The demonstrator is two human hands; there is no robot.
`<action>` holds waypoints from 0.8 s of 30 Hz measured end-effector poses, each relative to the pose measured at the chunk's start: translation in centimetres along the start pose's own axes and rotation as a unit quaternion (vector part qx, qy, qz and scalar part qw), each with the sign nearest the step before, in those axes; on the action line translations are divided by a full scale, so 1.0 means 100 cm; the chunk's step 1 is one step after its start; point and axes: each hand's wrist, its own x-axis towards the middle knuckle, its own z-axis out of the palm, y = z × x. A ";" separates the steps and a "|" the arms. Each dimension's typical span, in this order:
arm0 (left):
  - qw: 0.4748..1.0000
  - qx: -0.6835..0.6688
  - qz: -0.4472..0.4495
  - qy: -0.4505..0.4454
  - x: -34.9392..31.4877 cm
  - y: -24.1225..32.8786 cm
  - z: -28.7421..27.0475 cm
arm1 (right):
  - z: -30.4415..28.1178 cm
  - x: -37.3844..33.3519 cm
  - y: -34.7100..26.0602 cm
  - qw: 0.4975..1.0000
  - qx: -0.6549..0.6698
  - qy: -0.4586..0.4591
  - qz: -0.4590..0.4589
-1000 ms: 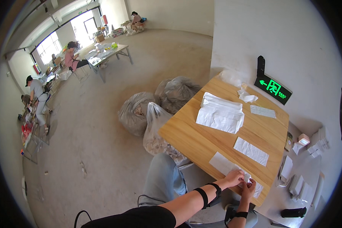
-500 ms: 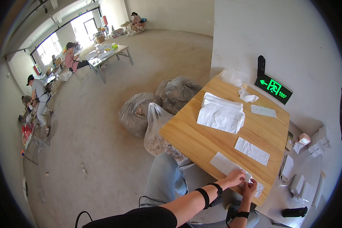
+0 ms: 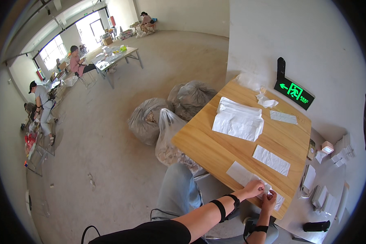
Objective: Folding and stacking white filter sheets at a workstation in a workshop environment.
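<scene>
We look down on a wooden tabletop (image 3: 207,140) that lies toward four o'clock from the middle of our view. Near its lower edge, between four and five o'clock, our two bare hands meet over a white strip (image 3: 238,173), which shows on both sides of them; we cannot tell whether it is one piece or two. Our left hand (image 3: 254,188) reaches in above and our right hand (image 3: 268,200) sits just beside it at five o'clock. The fingers of both are curled, tips drawn together at a small white fold; they are too small for us to tell whether they pinch it.

At one o'clock from our hands, a second white strip (image 3: 271,160) lies flat and apart. At three o'clock from the middle, a stack of white sheets (image 3: 238,120) rests on the wood. A third strip (image 3: 283,117) lies toward the far edge, below a lit green exit sign (image 3: 294,93) on the wall.

Filled plastic bags (image 3: 168,130) stand on the floor beside the tabletop, at its nine o'clock side. Out at ten to eleven, a person in pink (image 3: 76,63) sits by a long table (image 3: 129,51).
</scene>
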 end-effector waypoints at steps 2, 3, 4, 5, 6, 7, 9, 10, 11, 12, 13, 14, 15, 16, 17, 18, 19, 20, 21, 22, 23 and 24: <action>1.000 0.002 -0.006 0.006 0.000 -0.004 0.000 | 0.004 -0.001 -0.002 1.000 0.003 0.002 -0.014; 1.000 0.003 -0.009 0.010 -0.001 -0.006 0.000 | 0.004 -0.003 -0.003 1.000 0.003 -0.001 -0.013; 1.000 0.003 -0.008 0.009 -0.001 -0.006 0.000 | 0.005 -0.006 -0.013 1.000 0.008 -0.005 0.010; 1.000 0.006 -0.002 0.012 -0.002 -0.007 -0.001 | 0.006 -0.007 -0.017 0.999 0.014 -0.009 0.033; 1.000 0.009 0.005 0.016 -0.002 -0.008 -0.002 | 0.008 -0.006 -0.015 0.999 0.014 -0.009 0.034; 1.000 0.008 0.005 0.016 -0.002 -0.007 -0.001 | 0.006 -0.006 -0.012 0.999 0.021 -0.005 0.024; 1.000 0.006 0.001 0.022 -0.001 -0.006 0.001 | 0.004 -0.006 -0.008 1.000 0.027 -0.003 0.014; 1.000 0.005 0.002 0.021 0.000 -0.006 0.001 | 0.004 -0.003 -0.007 1.000 0.014 -0.005 0.007; 1.000 0.004 -0.008 0.010 0.000 -0.006 0.001 | 0.004 -0.002 -0.006 1.000 0.001 -0.007 0.001; 1.000 0.003 -0.019 -0.002 0.000 -0.005 0.000 | 0.004 -0.002 -0.005 1.000 0.001 -0.006 0.001; 1.000 0.003 -0.019 -0.001 0.000 -0.005 0.000 | 0.005 -0.003 -0.005 1.000 0.005 0.000 0.002; 1.000 0.002 -0.015 0.006 -0.001 -0.004 0.000 | 0.005 -0.004 -0.005 1.000 0.008 0.006 0.003; 1.000 0.002 -0.012 0.013 -0.002 -0.004 0.000 | 0.006 -0.004 -0.005 1.000 0.009 0.005 0.003; 1.000 0.002 -0.012 0.013 -0.002 -0.003 -0.001 | 0.006 -0.004 -0.006 1.000 0.013 0.005 0.003; 1.000 0.004 -0.009 0.013 -0.002 -0.003 -0.001 | 0.006 -0.004 -0.007 1.000 0.018 0.005 0.004; 1.000 0.007 -0.006 0.012 -0.002 -0.002 -0.002 | 0.006 -0.004 -0.006 1.000 0.018 0.005 0.005; 1.000 0.007 -0.005 0.013 -0.002 -0.003 -0.002 | 0.006 -0.004 -0.007 1.000 0.016 0.006 0.006; 1.000 0.003 -0.001 0.013 -0.002 -0.003 -0.002 | 0.006 -0.004 -0.007 1.000 0.014 0.006 0.008; 1.000 0.000 0.003 0.014 -0.002 -0.004 -0.002 | 0.005 -0.003 -0.004 1.000 0.014 0.006 0.007; 1.000 0.000 0.004 0.014 -0.001 -0.003 -0.001 | 0.004 -0.002 -0.002 1.000 0.016 0.004 0.003; 1.000 0.000 0.000 0.009 -0.001 -0.002 -0.001 | 0.003 -0.001 0.000 1.000 0.017 0.002 -0.001; 1.000 -0.001 -0.004 0.004 0.000 -0.001 0.000 | 0.002 0.000 0.002 1.000 0.017 0.003 -0.001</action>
